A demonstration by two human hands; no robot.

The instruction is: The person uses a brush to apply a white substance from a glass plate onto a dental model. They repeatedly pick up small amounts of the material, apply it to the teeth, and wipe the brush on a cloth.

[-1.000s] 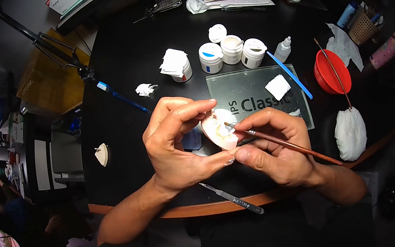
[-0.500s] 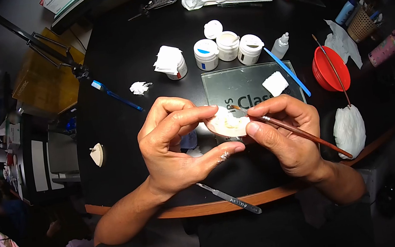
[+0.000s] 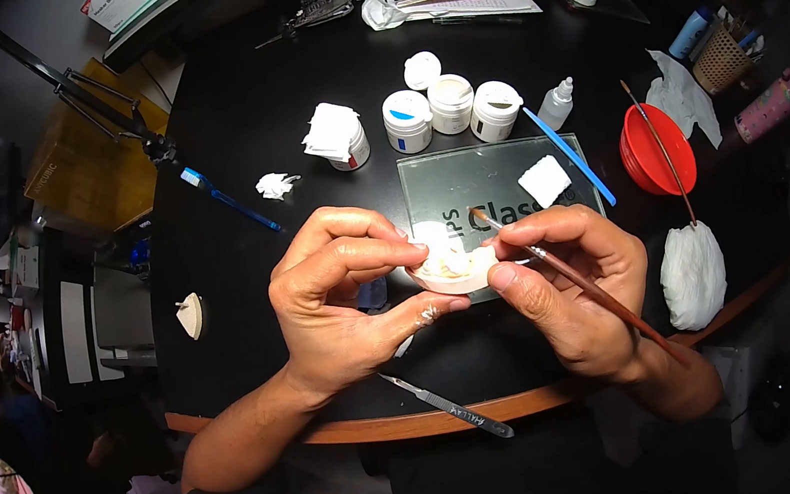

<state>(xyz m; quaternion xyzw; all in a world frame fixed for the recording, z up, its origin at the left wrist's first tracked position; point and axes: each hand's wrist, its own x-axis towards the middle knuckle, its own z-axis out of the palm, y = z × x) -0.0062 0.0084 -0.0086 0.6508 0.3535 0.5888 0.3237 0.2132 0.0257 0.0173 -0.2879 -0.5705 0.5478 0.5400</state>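
My left hand (image 3: pixel 327 302) is closed on a pale dental model (image 3: pixel 457 282), its fingertips on the top edge and its thumb lower down at the near side. White residue marks that thumb. A fine brush with a reddish-brown handle (image 3: pixel 613 305) is pinched in my right hand (image 3: pixel 587 281); its bristle tip points up and left, just above the model and apart from it. My right thumb tip touches the model's right end. Beneath both hands lies a glass slab (image 3: pixel 426 177) with dark lettering, partly hidden by them.
Behind the slab stand several white jars (image 3: pixel 409 134) and a dropper bottle (image 3: pixel 557 106). A blue stick (image 3: pixel 575 159) and a white pad (image 3: pixel 545 182) lie on the slab. At right are a red bowl (image 3: pixel 646 161) and wadded tissue (image 3: pixel 694 276). A scalpel (image 3: pixel 453 409) crosses the front edge.
The model has tipped so that its side wall faces me more, and it sits slightly lower. The brush tip has moved a little away from it. The whole view has shifted slightly.
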